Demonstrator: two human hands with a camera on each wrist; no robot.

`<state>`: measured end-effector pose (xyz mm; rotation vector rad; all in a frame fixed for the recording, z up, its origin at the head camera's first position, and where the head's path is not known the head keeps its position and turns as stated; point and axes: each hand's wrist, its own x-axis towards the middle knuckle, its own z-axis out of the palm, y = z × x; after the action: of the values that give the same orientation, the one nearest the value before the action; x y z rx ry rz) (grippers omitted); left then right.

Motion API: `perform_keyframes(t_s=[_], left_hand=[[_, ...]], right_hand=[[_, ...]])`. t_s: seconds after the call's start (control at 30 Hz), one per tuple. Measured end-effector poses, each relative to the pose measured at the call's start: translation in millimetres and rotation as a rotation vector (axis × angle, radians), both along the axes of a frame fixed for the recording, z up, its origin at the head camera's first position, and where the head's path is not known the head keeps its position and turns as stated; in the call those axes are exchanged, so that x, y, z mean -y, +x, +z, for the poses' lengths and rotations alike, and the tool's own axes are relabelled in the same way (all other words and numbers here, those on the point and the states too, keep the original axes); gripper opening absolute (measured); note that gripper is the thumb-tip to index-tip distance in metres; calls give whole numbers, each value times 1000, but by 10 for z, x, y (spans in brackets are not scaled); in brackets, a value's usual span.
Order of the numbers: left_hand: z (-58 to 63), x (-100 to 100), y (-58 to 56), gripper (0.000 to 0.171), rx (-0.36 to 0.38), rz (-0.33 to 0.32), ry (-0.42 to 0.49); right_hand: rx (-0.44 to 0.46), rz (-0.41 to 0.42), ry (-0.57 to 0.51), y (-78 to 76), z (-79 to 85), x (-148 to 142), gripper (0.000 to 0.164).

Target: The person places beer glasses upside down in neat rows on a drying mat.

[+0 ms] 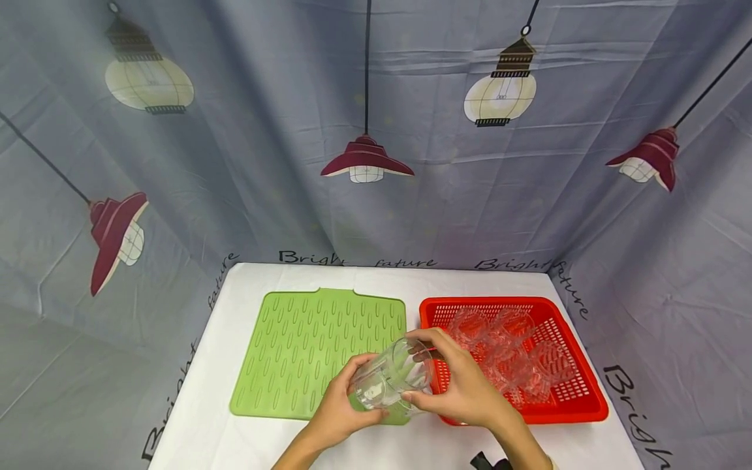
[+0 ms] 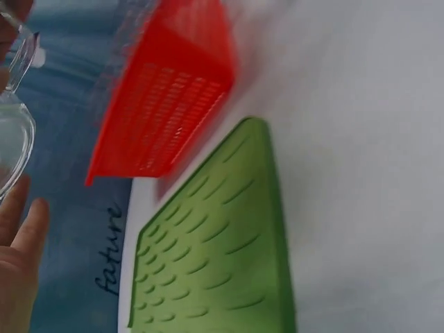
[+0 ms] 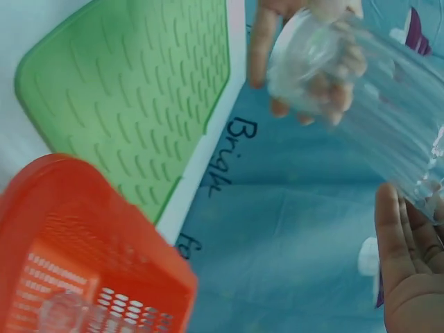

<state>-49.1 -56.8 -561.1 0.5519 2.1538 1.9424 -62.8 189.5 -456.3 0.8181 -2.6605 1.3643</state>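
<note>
A tall clear drinking glass [image 1: 388, 378] lies tilted between both hands, above the right front part of the green mat [image 1: 294, 352]. My left hand [image 1: 343, 406] grips its left end, which looks like the thick base in the right wrist view. Around the other end curve the fingers and thumb of my right hand [image 1: 461, 385]. In the left wrist view only an edge of the glass [image 2: 15, 142] shows, with left fingers [image 2: 31, 232] just below it. The right wrist view has the glass [image 3: 388, 104] at upper right and the right hand [image 3: 416, 284] beneath it.
A red perforated basket [image 1: 596, 408] stands to the right of the mat, with several clear glasses [image 1: 552, 362] inside. Both rest on a white table [image 1: 205, 391]. A small black object [image 1: 482, 461] sits by the right forearm. A grey curtain [image 1: 264, 163] surrounds the table.
</note>
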Motion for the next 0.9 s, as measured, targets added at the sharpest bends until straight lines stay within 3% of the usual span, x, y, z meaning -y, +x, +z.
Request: perform_keyframes(t_s=[0.13, 0.37, 0.57, 0.9], left_hand=[[95, 92, -28, 84, -1, -3, 32], [241, 246, -88, 78, -127, -5, 115], [351, 323, -125, 79, -190, -10, 166], [403, 370, -119, 80, -201, -24, 246]], right_hand=[[77, -7, -85, -13, -45, -108, 74], [193, 61, -201, -18, -210, -236, 70], [318, 88, -234, -9, -393, -259, 70], [305, 104, -169, 73, -693, -131, 71]])
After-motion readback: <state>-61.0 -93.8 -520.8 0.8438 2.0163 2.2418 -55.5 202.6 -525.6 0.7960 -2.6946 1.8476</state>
